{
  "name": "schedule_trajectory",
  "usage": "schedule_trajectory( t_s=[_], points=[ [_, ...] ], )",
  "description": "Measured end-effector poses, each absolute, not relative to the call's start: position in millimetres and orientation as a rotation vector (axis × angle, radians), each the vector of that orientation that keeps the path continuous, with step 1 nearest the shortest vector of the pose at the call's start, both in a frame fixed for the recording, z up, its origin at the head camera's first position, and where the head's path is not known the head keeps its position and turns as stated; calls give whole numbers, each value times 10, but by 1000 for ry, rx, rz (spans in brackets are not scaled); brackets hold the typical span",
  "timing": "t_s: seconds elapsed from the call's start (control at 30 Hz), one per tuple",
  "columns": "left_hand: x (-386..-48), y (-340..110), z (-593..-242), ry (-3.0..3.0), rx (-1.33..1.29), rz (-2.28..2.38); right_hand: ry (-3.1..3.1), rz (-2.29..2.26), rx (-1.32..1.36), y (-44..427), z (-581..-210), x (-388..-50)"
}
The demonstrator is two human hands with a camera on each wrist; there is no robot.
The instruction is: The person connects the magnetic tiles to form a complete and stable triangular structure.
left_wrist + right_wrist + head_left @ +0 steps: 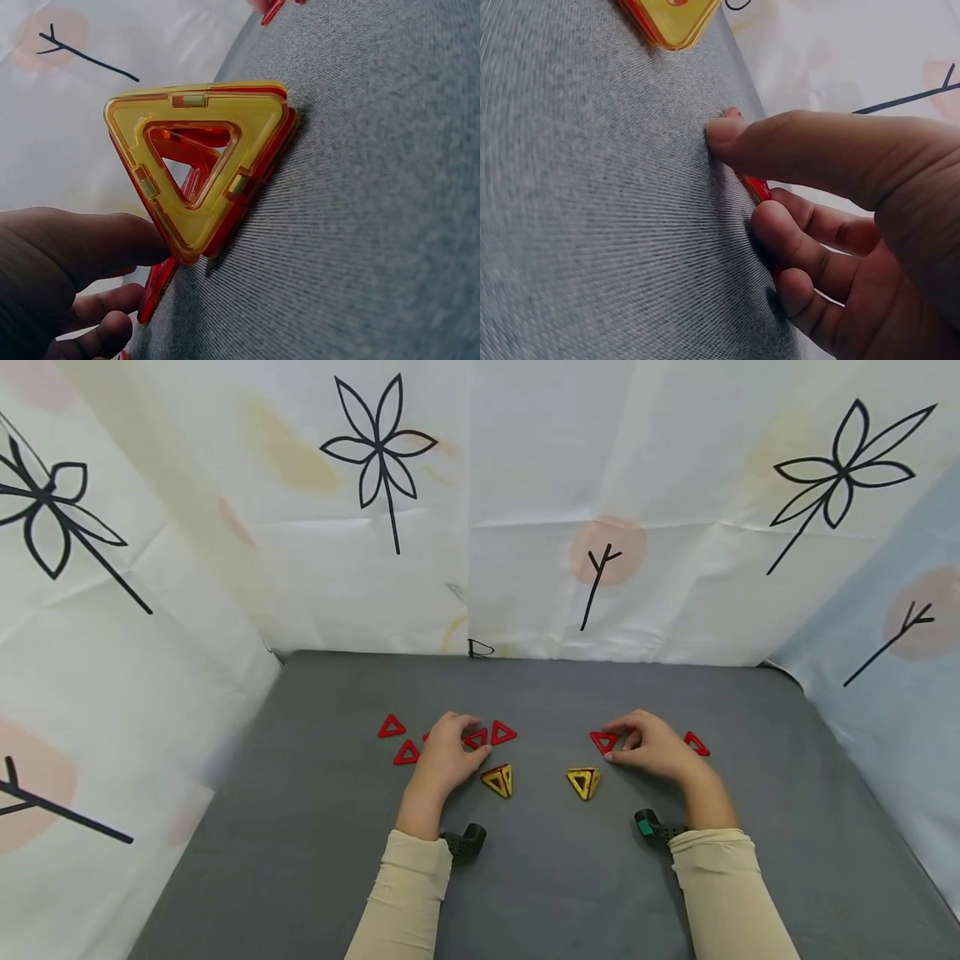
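In the head view my left hand (444, 760) pinches a red triangle (476, 739) lying on the grey surface, thumb and fingers at its edges. Just below that hand stands a yellow-and-red triangular shape (498, 781), which fills the middle of the left wrist view (202, 172). My right hand (654, 747) has its thumb and fingertips around another red triangle (603, 742); the right wrist view shows only a red sliver of it (756, 187) behind the thumb. A second yellow-and-red shape (583, 782) sits below and left of the right hand.
Loose red triangles lie left of the left hand (392, 727) (407, 752), one above its fingertips (502, 732), and one beyond the right hand (696, 743). Another beside the left hand is mostly hidden. Patterned white cloth (517, 585) walls the grey table (540, 877) at back and sides.
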State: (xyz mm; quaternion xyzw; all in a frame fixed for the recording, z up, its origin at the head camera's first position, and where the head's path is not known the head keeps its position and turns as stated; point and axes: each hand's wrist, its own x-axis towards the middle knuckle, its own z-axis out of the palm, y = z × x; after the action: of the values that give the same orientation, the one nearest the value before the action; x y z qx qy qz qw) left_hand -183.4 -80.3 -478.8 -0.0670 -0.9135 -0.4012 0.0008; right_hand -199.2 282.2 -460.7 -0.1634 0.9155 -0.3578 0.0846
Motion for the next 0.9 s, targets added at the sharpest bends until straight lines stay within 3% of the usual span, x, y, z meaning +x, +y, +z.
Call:
schedule_trajectory(
  t_s=[0.9],
  points=[
    [-1854, -623, -4814, -2866, -245, -1093, 2774, -1081, -460, 2751, -4611, -1982]
  ],
)
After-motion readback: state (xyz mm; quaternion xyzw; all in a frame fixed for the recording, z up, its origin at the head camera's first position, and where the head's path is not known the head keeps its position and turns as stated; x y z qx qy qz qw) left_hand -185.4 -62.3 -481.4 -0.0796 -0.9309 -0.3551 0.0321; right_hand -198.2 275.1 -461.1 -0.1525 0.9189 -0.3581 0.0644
